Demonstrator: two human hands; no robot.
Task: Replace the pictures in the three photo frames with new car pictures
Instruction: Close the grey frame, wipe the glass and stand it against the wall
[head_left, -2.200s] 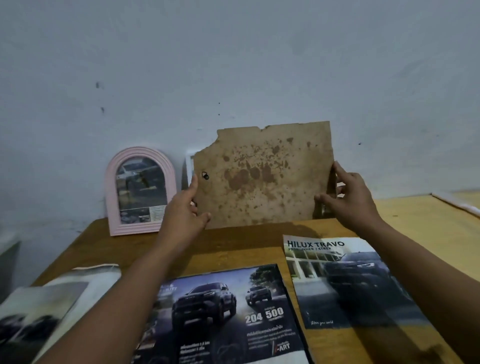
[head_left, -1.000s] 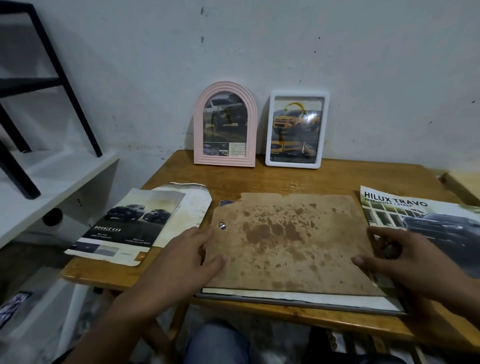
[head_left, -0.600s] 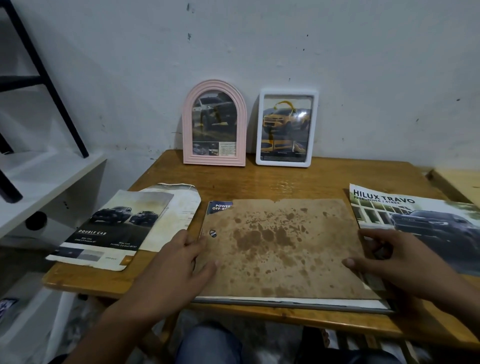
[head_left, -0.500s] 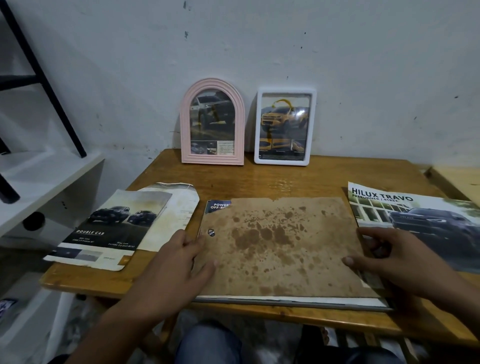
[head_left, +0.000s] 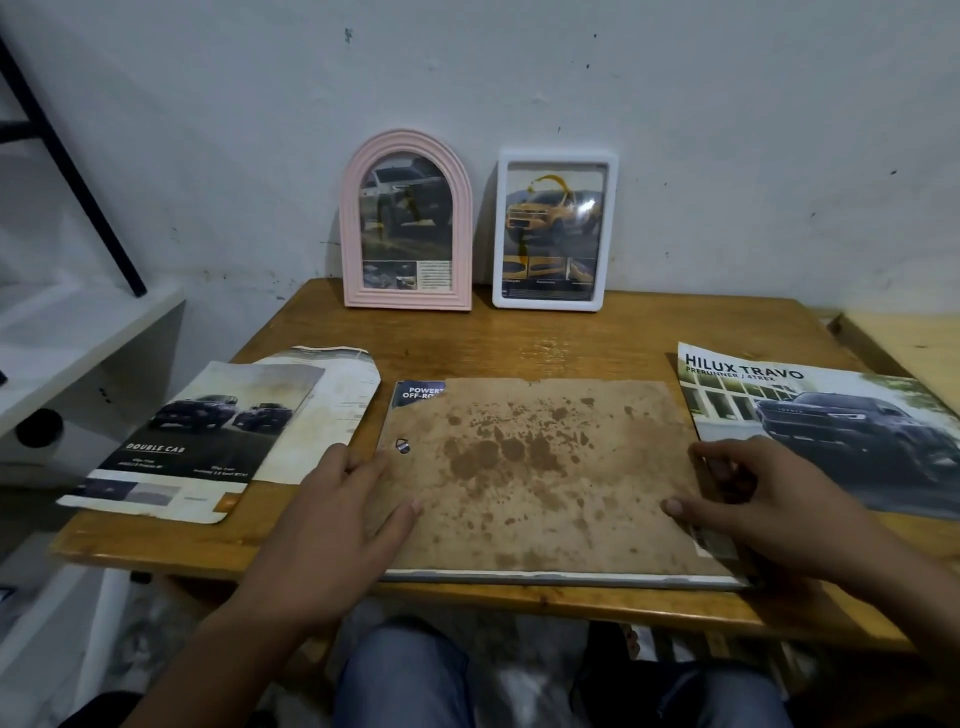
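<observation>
A small wooden table stands against a scuffed white wall. At its front edge a large frame lies face down, its stained backing board uppermost and its long axis running left to right along that edge. A blue car picture peeps out at the board's torn back-left corner. The left hand rests on the board's left end with fingers spread flat, just beside a small metal clip. The right hand sits at the right end, fingers loosely curled, thumb on the board; whether the fingertips hook under the edge is hard to tell. Each hand has its own end, so lifting the board looks to come next. Brochures lie at the left edge, a Hilux sheet at the right. A pink frame and a white frame stand at the back edge.
</observation>
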